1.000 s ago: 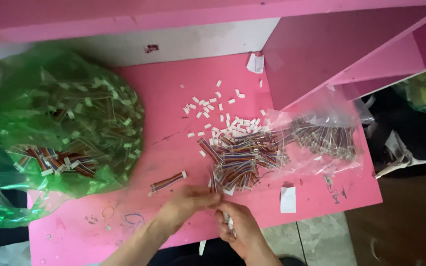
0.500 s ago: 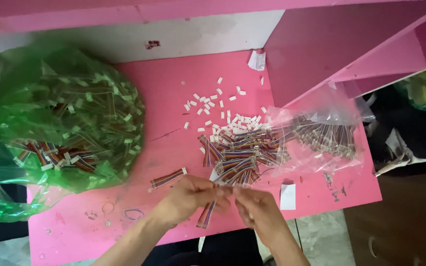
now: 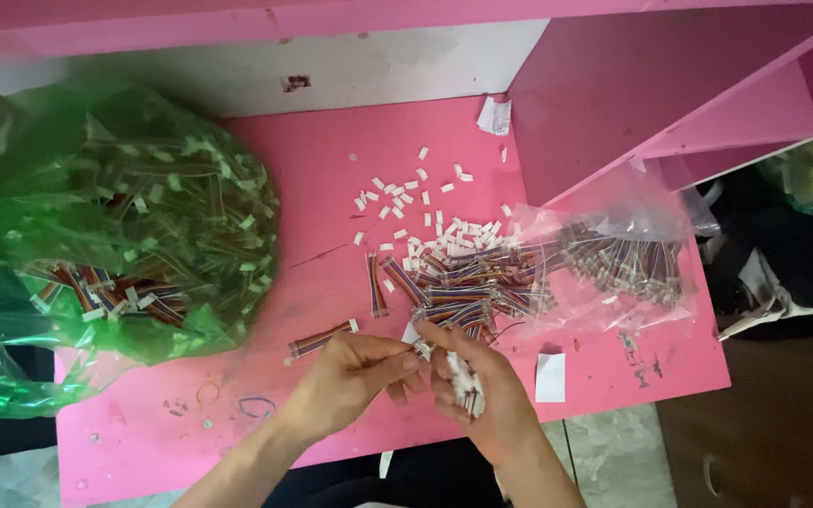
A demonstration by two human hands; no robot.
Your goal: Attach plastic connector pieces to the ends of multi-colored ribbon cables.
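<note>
The pink desk (image 3: pixel 331 188) fills most of the frame, its near edge running along the bottom from lower left to lower right, with a raised pink partition closing off the upper right. A bulging green plastic bag (image 3: pixel 124 235) of ribbon cables takes up the left third and spills over the left edge. At centre right a clear plastic bag (image 3: pixel 623 263) of the same cables lies close to the desk's right edge, and a loose pile of cables (image 3: pixel 468 287) spreads from its mouth toward the middle. Small white connector housings (image 3: pixel 416 202) are scattered above that pile. The open pink surface lies in a band between the green bag and the pile, and along the lower left.

At the bottom centre, just at the near edge, the left hand (image 3: pixel 350 376) pinches the end of one short ribbon cable (image 3: pixel 421 346) between thumb and fingers. The right hand (image 3: pixel 472 390) is curled around a small bunch of white-tipped pieces (image 3: pixel 463 381), likely connectors, though blur hides detail. A single cable (image 3: pixel 320 339) lies just above the left hand; a white paper slip (image 3: pixel 549 376) sits to the right.
</note>
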